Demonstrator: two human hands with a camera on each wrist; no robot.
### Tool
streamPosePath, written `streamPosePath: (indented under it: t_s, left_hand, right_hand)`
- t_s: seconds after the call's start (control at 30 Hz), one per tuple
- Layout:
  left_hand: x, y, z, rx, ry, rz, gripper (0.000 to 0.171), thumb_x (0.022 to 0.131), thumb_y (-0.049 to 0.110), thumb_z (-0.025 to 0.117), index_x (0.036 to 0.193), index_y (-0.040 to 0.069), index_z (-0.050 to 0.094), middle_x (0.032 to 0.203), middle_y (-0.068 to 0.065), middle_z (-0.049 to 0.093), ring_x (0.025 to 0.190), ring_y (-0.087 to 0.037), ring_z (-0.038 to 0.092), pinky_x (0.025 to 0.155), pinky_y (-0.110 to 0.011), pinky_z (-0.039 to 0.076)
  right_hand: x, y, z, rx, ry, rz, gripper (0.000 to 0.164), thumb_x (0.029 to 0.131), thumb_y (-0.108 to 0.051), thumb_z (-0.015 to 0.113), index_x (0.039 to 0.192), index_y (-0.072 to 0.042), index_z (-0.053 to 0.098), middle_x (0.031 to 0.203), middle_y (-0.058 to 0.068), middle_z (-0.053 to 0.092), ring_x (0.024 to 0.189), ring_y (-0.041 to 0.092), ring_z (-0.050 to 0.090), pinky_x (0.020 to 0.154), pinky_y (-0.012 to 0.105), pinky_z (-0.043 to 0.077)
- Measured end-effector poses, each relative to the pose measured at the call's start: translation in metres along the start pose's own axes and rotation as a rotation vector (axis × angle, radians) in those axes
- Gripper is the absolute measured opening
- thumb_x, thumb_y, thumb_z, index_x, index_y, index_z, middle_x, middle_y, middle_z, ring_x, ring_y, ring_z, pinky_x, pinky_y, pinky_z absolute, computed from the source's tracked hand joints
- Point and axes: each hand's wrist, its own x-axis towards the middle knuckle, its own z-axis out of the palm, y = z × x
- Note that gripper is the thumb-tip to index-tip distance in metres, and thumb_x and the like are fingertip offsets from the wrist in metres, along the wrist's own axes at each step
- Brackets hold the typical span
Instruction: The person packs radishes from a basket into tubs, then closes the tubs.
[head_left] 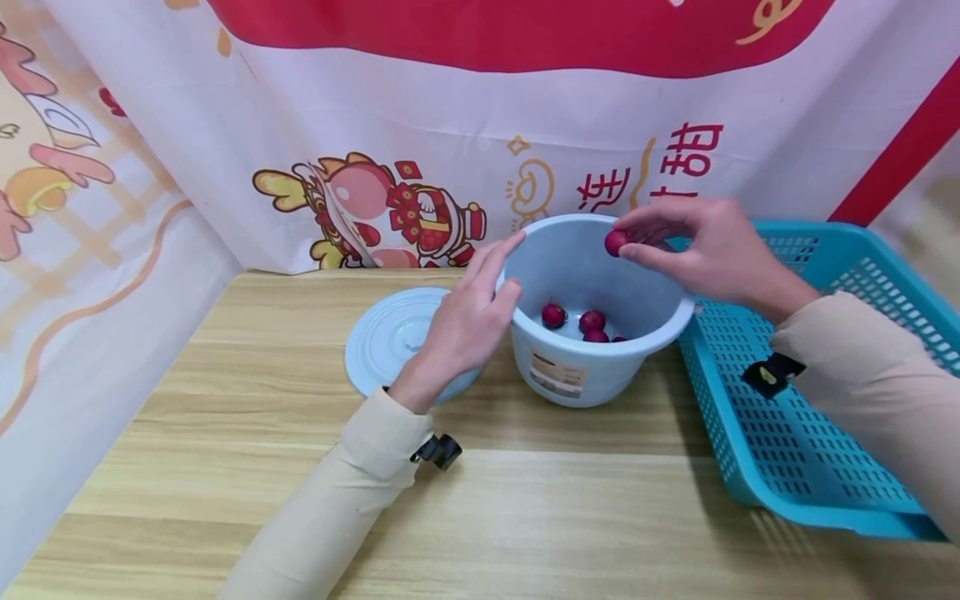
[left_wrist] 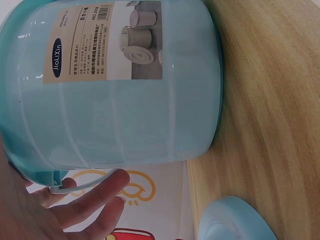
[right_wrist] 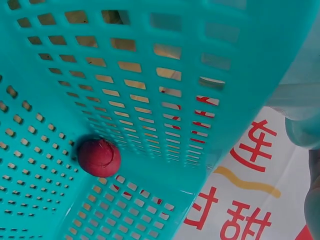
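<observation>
A light blue plastic bucket [head_left: 577,375] stands on the table with several red radishes [head_left: 553,315] at its bottom. My left hand [head_left: 468,317] rests against the bucket's left rim; in the left wrist view its fingers [left_wrist: 92,205] stretch out beside the thin handle [left_wrist: 85,187]. Over the bucket's far right rim, my right hand [head_left: 693,246] pinches one radish [head_left: 616,242] between thumb and fingertips. In the right wrist view, another radish [right_wrist: 99,158] lies in a corner of the teal basket [head_left: 738,467]; my arm hides that spot in the head view.
The light blue round lid [head_left: 390,337] lies on the wooden table [head_left: 225,433] left of the bucket, partly under my left hand. The basket stands close along the bucket's right side. A printed white and red cloth [head_left: 450,100] hangs behind the table.
</observation>
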Motion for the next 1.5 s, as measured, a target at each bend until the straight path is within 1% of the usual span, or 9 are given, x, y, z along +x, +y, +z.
streamPosePath:
  t_s: [0.27, 0.43, 0.7, 0.87, 1.1, 1.3, 1.5]
  left_hand:
    - [0.0000, -0.0014, -0.0002, -0.003, 0.000, 0.001, 0.056, 0.098, 0.040, 0.033, 0.154, 0.044, 0.024, 0.158, 0.015, 0.027, 0.133, -0.019, 0.047, 0.100, -0.049, 0.049]
    - [0.0006, -0.0013, -0.0015, -0.005, 0.006, 0.008, 0.056, 0.099, 0.038, 0.035, 0.153, 0.045, 0.024, 0.158, 0.014, 0.028, 0.133, -0.020, 0.047, 0.100, -0.051, 0.049]
    - [0.0023, -0.0012, -0.0041, -0.003, 0.009, 0.010, 0.056, 0.099, 0.036, 0.036, 0.154, 0.044, 0.025, 0.158, 0.014, 0.028, 0.133, -0.019, 0.047, 0.101, -0.051, 0.048]
    - [0.0018, -0.0017, -0.0029, -0.010, 0.004, 0.008, 0.056, 0.099, 0.037, 0.036, 0.153, 0.045, 0.025, 0.159, 0.015, 0.028, 0.134, -0.020, 0.046, 0.101, -0.051, 0.048]
    - [0.0011, -0.0027, -0.0013, -0.010, 0.003, 0.000, 0.056, 0.099, 0.037, 0.036, 0.153, 0.046, 0.025, 0.159, 0.015, 0.027, 0.134, -0.020, 0.046, 0.101, -0.051, 0.049]
    - [0.0009, -0.0023, -0.0010, -0.012, 0.003, 0.004, 0.056, 0.099, 0.038, 0.035, 0.153, 0.045, 0.025, 0.159, 0.015, 0.027, 0.134, -0.019, 0.046, 0.101, -0.051, 0.049]
    - [0.0005, -0.0014, -0.0002, -0.012, -0.003, 0.003, 0.056, 0.098, 0.041, 0.034, 0.153, 0.045, 0.024, 0.159, 0.015, 0.027, 0.133, -0.019, 0.047, 0.100, -0.050, 0.049]
  right_hand:
    - [0.0050, -0.0002, 0.0040, -0.035, -0.011, -0.020, 0.047, 0.081, -0.032, 0.080, 0.125, -0.025, 0.067, 0.112, -0.003, 0.070, 0.094, 0.012, 0.063, 0.071, 0.014, 0.050]
    - [0.0064, 0.0006, 0.0054, -0.038, -0.006, -0.030, 0.047, 0.080, -0.030, 0.081, 0.125, -0.025, 0.068, 0.113, -0.004, 0.069, 0.094, 0.012, 0.062, 0.071, 0.015, 0.051]
    - [0.0081, 0.0020, 0.0071, -0.034, 0.008, -0.036, 0.046, 0.080, -0.031, 0.081, 0.124, -0.026, 0.069, 0.111, -0.003, 0.069, 0.090, 0.014, 0.064, 0.069, 0.014, 0.051]
    - [0.0063, 0.0028, 0.0088, -0.010, 0.012, -0.021, 0.044, 0.081, -0.030, 0.080, 0.124, -0.027, 0.069, 0.112, -0.002, 0.070, 0.090, 0.015, 0.065, 0.070, 0.013, 0.050]
    - [0.0040, 0.0041, 0.0101, 0.012, 0.006, 0.020, 0.043, 0.081, -0.031, 0.080, 0.123, -0.028, 0.069, 0.113, -0.002, 0.069, 0.091, 0.015, 0.064, 0.070, 0.014, 0.051]
    - [0.0036, 0.0049, 0.0095, 0.024, -0.004, 0.022, 0.043, 0.082, -0.030, 0.080, 0.123, -0.029, 0.069, 0.113, -0.003, 0.069, 0.092, 0.015, 0.063, 0.069, 0.013, 0.051]
    - [0.0026, 0.0058, 0.0088, 0.040, -0.018, 0.043, 0.044, 0.081, -0.031, 0.080, 0.124, -0.029, 0.069, 0.115, -0.001, 0.069, 0.093, 0.018, 0.063, 0.067, 0.015, 0.053]
